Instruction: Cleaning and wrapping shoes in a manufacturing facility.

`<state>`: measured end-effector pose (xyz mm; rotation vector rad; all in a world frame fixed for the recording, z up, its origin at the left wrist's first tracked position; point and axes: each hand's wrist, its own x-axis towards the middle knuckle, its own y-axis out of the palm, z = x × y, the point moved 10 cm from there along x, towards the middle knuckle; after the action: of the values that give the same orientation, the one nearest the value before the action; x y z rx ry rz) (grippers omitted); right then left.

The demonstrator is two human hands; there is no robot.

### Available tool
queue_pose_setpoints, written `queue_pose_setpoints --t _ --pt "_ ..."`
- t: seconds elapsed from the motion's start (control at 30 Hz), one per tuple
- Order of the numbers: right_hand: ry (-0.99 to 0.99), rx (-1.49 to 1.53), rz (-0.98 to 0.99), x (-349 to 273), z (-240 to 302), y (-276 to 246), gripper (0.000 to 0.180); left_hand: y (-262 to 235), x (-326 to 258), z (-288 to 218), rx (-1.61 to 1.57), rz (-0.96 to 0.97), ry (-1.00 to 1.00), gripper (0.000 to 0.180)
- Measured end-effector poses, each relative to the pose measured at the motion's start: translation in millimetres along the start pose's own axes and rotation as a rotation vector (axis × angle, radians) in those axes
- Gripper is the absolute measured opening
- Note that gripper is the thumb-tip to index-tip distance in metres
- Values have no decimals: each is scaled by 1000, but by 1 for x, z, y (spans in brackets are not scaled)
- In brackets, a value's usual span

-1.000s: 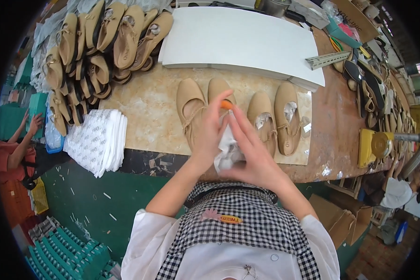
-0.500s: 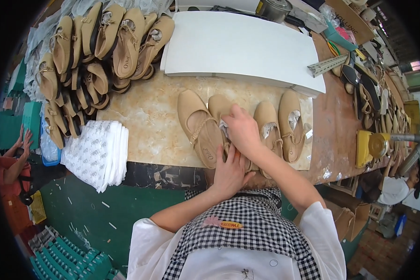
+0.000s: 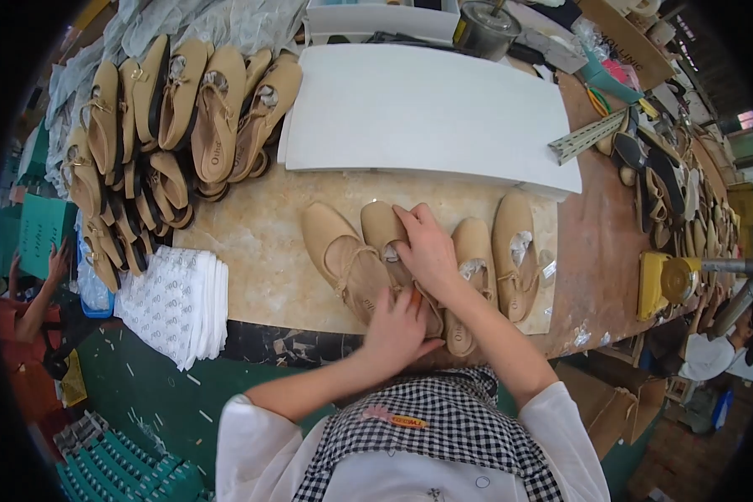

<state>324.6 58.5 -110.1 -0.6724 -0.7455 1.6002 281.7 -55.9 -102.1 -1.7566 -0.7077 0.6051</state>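
In front of me on the table lie several beige closed-toe shoes with thin braided straps. My right hand grips the front of one shoe, its thumb at the opening, where a bit of white stuffing paper shows. Around the strap and heel part of that same shoe are the fingers of my left hand, slightly blurred. Close on its left rests another shoe, no stuffing visible inside. To the right of my right forearm lie a stuffed shoe and a further stuffed shoe.
A heap of beige shoes fills the table's left, with a stack of printed tissue paper below it. Beyond my hands lies a white board stack. A yellow device stands at the right. Co-workers are at both sides.
My right hand has shifted from the shoe's opening to its toe part, fingers now over the upper. My left fingers have curled in. The whole view has tipped, so the table sits lower.
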Motion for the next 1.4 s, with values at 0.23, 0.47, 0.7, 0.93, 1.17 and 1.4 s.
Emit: queue_pose_setpoints --t 0.23,0.47,0.7,0.93,1.17,1.4 --pt "-170 -32 -127 -42 -5 -93 48 -134 168 108 232 -835 -81 47" --pt "88 377 -217 -113 -50 -122 44 -102 208 105 1 -519 -187 38" --pt "403 1803 -40 -130 -87 -52 50 -169 32 -64 -395 -785 564 10" --pt "-71 826 220 -76 31 -66 77 -108 -35 44 -644 -650 -181 18" --pt "-10 927 -22 -3 56 -27 53 -73 -58 135 -1059 -941 -520 51" --pt "-539 -364 162 -7 104 52 33 -3 -52 33 61 -217 -375 64"
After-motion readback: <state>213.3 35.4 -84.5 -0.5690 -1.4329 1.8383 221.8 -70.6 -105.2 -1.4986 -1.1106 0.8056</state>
